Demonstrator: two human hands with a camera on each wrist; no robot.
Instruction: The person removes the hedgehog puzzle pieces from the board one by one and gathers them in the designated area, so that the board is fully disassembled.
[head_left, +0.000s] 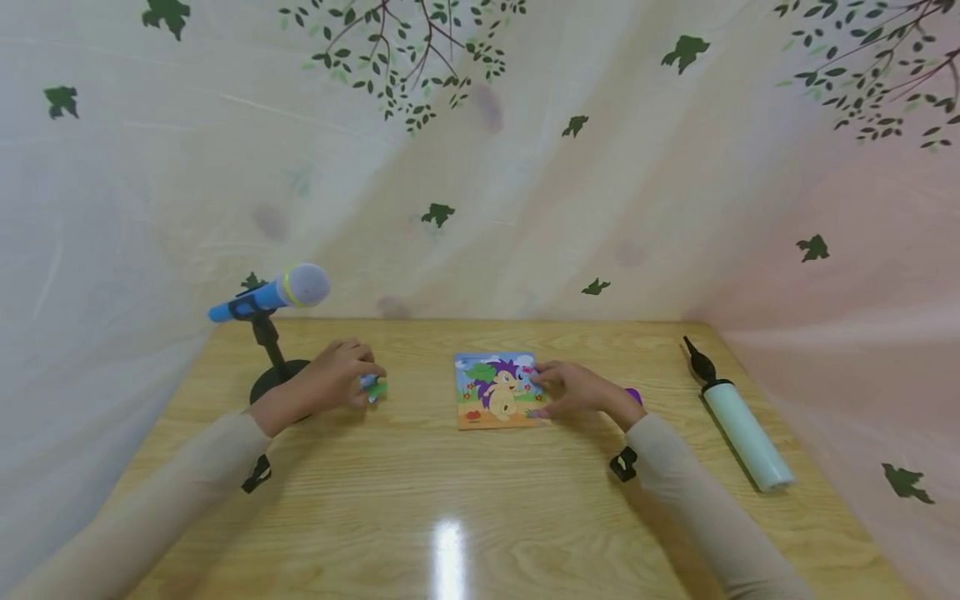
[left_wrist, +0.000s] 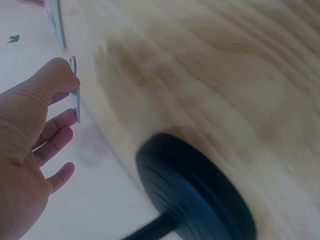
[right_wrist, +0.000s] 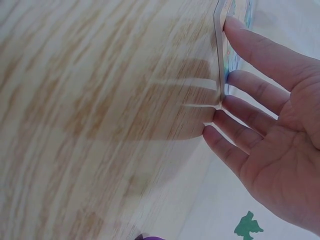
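My left hand (head_left: 341, 377) pinches a small blue-and-green puzzle piece (head_left: 372, 387) between thumb and fingers. From the left wrist view the puzzle piece (left_wrist: 77, 106) is thin and seen edge-on, with the other fingers loose below. In the middle of the table lies a square picture puzzle (head_left: 498, 398) showing a purple-spined hedgehog with flowers. My right hand (head_left: 581, 390) is at its right side. The right wrist view has the thumb (right_wrist: 260, 50) on the puzzle's face and relaxed, fairly straight fingers along its edge.
A blue toy microphone (head_left: 273, 292) on a black round-based stand (head_left: 272, 379) stands just behind the left hand. Far right lies a pale green hand pump (head_left: 750, 435) with a black nozzle. A purple object (head_left: 635, 395) sits partly hidden behind the right wrist. A leaf-printed curtain (head_left: 525, 208) hangs behind the wooden table.
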